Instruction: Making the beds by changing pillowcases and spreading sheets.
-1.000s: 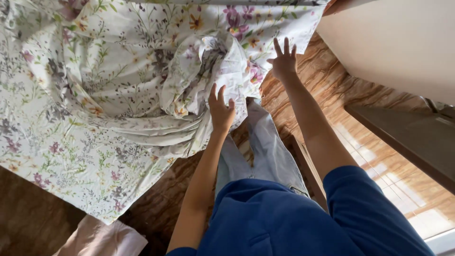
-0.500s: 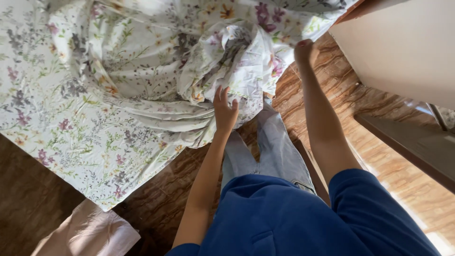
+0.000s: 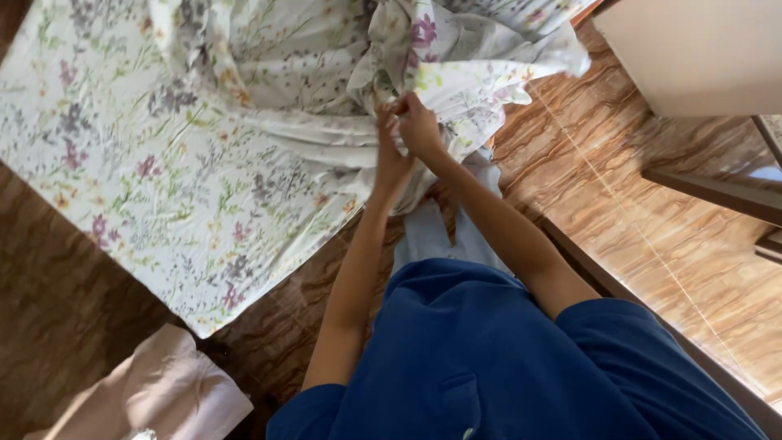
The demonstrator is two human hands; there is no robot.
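Floral cotton, gathered at the edge by two hands

Both the left hand (image 3: 391, 155) and the right hand (image 3: 420, 126) have their fingers closed tight on a bunched fold of the flowered sheet (image 3: 204, 155), which spreads flat up and left. Its lower corner hangs over the brown marbled floor (image 3: 652, 236). Open floor lies to the right; a pale folded cloth (image 3: 163, 391) sits lower left, well apart.

Daylight falls from the right, brightening the glossy brown marble-patterned floor (image 3: 652, 236) with soft glare and washing out the crumpled white floral cotton bedsheet (image 3: 204, 163). The lower left corner sits in dim shadow. Focus is fairly sharp; straight edges bend slightly near the frame's borders.
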